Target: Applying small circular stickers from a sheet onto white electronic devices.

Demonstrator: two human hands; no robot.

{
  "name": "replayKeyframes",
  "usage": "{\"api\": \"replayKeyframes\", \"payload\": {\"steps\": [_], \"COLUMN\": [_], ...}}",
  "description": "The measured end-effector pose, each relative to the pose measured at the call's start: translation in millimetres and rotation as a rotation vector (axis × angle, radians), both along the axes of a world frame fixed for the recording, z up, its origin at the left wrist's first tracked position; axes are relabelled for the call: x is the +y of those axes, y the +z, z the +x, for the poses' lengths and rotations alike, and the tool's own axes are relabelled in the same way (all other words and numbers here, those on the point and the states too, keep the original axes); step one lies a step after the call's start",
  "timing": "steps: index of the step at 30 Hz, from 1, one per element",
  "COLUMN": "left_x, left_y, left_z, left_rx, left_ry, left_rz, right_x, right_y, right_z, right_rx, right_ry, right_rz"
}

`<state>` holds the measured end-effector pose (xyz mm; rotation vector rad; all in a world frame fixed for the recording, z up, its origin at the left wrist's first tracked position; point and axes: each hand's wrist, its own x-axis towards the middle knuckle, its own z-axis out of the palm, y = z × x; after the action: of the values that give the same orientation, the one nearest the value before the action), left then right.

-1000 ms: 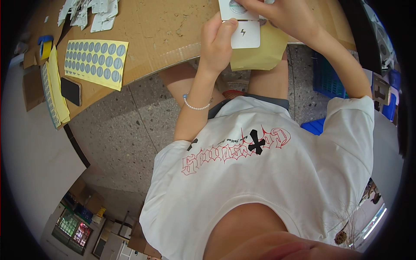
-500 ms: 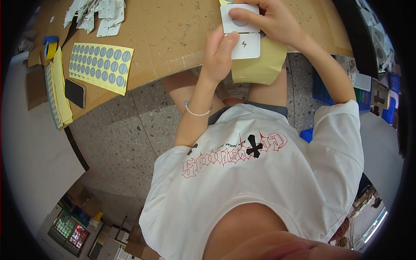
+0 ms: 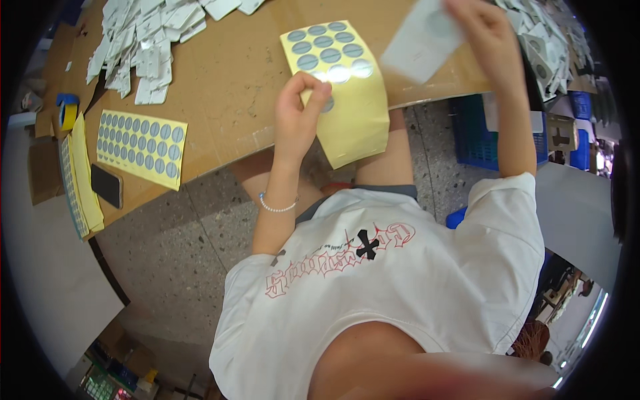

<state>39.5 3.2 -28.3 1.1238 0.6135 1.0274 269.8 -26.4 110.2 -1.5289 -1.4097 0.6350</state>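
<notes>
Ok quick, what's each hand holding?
Left hand: curled over a yellow sheet of round grey stickers; grip unclear.
Right hand: closed, holding a white rectangular card.

Blk phone [image 3: 107,186], blu/yel roll [image 3: 69,116], blu crate [image 3: 469,139].

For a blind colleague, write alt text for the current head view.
A person's left hand touches a yellow sheet of round grey stickers overhanging a table's edge; the right hand holds a blurred white card.
</notes>
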Motion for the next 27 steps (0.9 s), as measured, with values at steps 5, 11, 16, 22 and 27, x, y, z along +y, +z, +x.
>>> {"api": "replayKeyframes", "payload": {"steps": [5, 11, 16, 22, 27], "left_x": [7.2, 12.9, 16.3, 17.1, 18.9], "left_y": [10.5, 25.0, 29.6, 39.6, 46.4], "left_z": [-3.8, -6.7, -9.6, -16.4, -20.0], "left_rx": [0.089, 0.003, 0.028, 0.127, 0.11], "left_ry": [-0.025, -0.068, -0.045, -0.094, -0.143], "left_rz": [0.081, 0.016, 0.063, 0.081, 0.138], "right_x": [-8.2, -26.6, 41.7, 161.8, 184.6], "right_y": [51.5, 92.6, 80.3, -29.6, -44.9], "right_z": [198.4, 368.2, 276.4, 156.0, 124.9], "right_rx": [-0.386, -0.852, -1.56, -1.073, -0.995], "right_ry": [-0.778, -1.089, -0.637, -0.062, -0.149], "right_rz": [0.215, -0.223, 0.087, 0.127, -0.157]}}
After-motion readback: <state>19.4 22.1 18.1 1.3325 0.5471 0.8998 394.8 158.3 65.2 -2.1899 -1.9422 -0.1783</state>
